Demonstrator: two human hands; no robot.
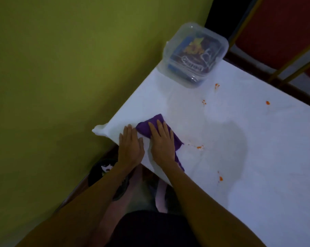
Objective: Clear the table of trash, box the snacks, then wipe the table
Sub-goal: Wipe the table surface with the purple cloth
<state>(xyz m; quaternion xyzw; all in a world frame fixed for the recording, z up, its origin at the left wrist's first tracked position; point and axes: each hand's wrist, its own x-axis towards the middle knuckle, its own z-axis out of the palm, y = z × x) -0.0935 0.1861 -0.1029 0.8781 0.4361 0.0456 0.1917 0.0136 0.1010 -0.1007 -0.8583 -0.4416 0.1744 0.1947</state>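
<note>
A purple cloth (pixel 151 126) lies on the white-covered table (pixel 239 139) near its left corner. My right hand (pixel 162 144) presses flat on the cloth, fingers spread over it. My left hand (pixel 131 147) rests flat on the table cover just left of the cloth, at the table's near edge, fingers together and holding nothing. A clear lidded plastic box (pixel 195 54) with snack packets inside stands at the far corner. Orange stains (pixel 200 147) dot the cover to the right of the cloth, with more (pixel 267 102) further off.
A green wall (pixel 61 68) runs along the table's left side. A red chair with a gold frame (pixel 278 41) stands beyond the far edge. Under the near edge are my feet and a dark bag or bin (pixel 100 172).
</note>
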